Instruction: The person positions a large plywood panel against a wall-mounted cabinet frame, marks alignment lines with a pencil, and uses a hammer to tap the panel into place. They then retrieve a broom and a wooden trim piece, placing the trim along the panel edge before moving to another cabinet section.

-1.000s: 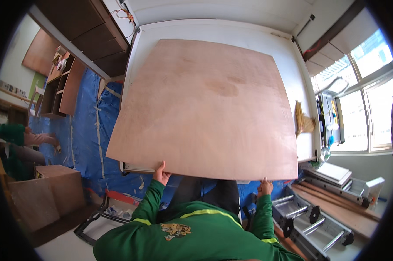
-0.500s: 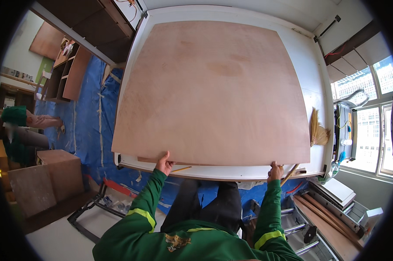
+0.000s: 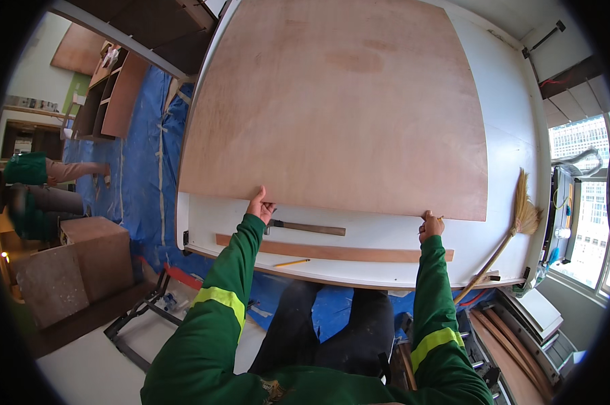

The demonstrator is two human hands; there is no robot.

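Note:
A large brown plywood sheet (image 3: 332, 121) lies over a white panel surface (image 3: 393, 272) with a raised rim. My left hand (image 3: 260, 206) grips the sheet's near edge left of centre, thumb on top and fingers curled under. Toward the near right corner, my right hand (image 3: 430, 226) is closed on the same edge. Just beside my left hand lies a wooden-handled tool with a dark head, resembling a hammer (image 3: 312, 228). Nearer to me are a long thin wood strip (image 3: 345, 252), partly behind my right forearm, and a yellow pencil (image 3: 291, 262).
A straw broom (image 3: 525, 217) leans across the right side, beside a small tool (image 3: 492, 277). Blue sheeting (image 3: 135, 169) covers the floor at left, with a brown box (image 3: 97, 253) on that side. Two people stand far left. A ladder and boards (image 3: 507, 341) are lower right.
Both hands have pushed the plywood sheet away from me. The hammer-like tool and most of the wood strip, covered before, now show. My view has shifted a little.

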